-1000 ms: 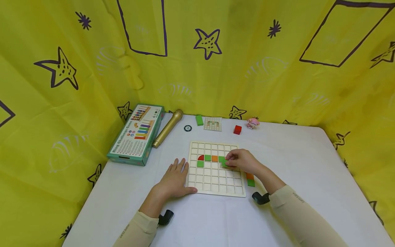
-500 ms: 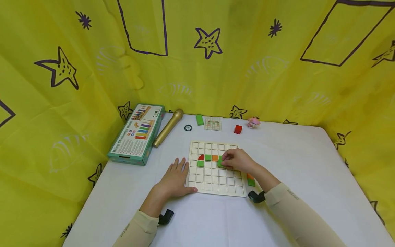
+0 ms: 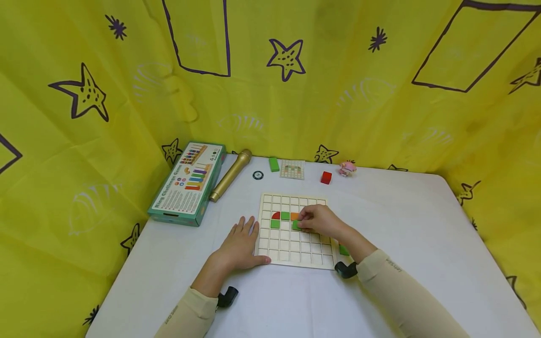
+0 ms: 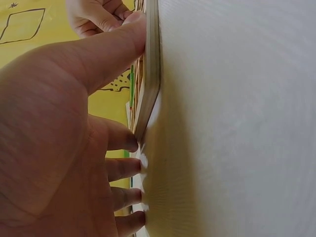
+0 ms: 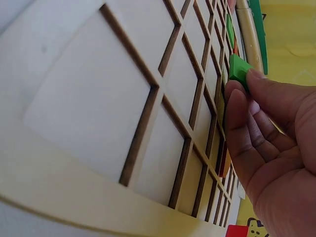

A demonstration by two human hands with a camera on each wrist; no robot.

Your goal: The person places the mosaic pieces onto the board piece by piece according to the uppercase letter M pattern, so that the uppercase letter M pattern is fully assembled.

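A cream grid board (image 3: 310,259) lies on the white table. My right hand (image 3: 322,220) pinches a green square tile (image 5: 239,69) between thumb and fingertips, close over the board just below the orange tile (image 3: 294,216). Left of that orange tile, a green tile (image 3: 285,216) and a red quarter-round tile (image 3: 275,215) sit in the same row. Another green tile (image 3: 275,224) fills the cell under the red one. My left hand (image 3: 237,247) lies spread at the board's left side, its thumb (image 4: 116,47) touching the near edge.
Right of the board, a loose green piece (image 3: 344,250) shows beside my forearm. Behind stand a game box (image 3: 179,188), gold microphone (image 3: 230,176), round chip (image 3: 258,175), green block (image 3: 274,164), pattern card (image 3: 292,170), red block (image 3: 326,177) and pink figurine (image 3: 347,168).
My right hand has slid leftward over the board with the green tile, from the right of the orange tile to just below it. The left hand stays put.
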